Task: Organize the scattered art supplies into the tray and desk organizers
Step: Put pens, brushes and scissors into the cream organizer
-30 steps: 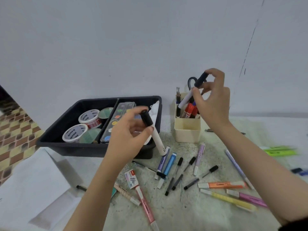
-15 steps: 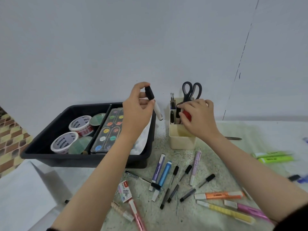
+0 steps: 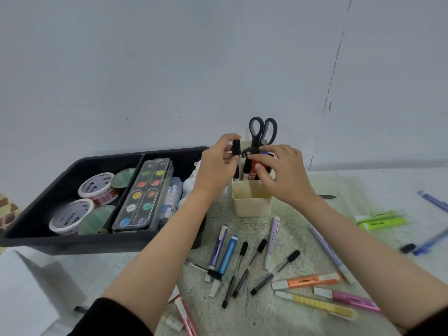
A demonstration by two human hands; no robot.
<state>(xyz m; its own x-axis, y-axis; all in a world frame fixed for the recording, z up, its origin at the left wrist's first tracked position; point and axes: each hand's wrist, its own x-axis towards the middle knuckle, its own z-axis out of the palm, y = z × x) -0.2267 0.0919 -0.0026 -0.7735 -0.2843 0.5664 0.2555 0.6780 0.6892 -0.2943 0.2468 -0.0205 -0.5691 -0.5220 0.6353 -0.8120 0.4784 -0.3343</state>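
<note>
Pinching the black cap of a white marker between thumb and fingertips, my left hand holds it upright with its lower end down inside the cream organizer, at that box's left back corner. My right hand is curled over the same box from the other side; thumb and forefinger seem to be closed round the red marker standing there, though my own fingers hide most of it. Black-handled scissors stick up from the back of the organizer, just behind both hands.

To my left sits the black tray, holding two tape rolls, a watercolour palette and something white at its right end. On the speckled table in front of the organizer, loose supplies lie scattered: a purple pen beside a blue pen, thin black-capped pens, a lilac pen, then an orange highlighter, a yellow one and a pink one. Two green highlighters lie well apart, off to the right.
</note>
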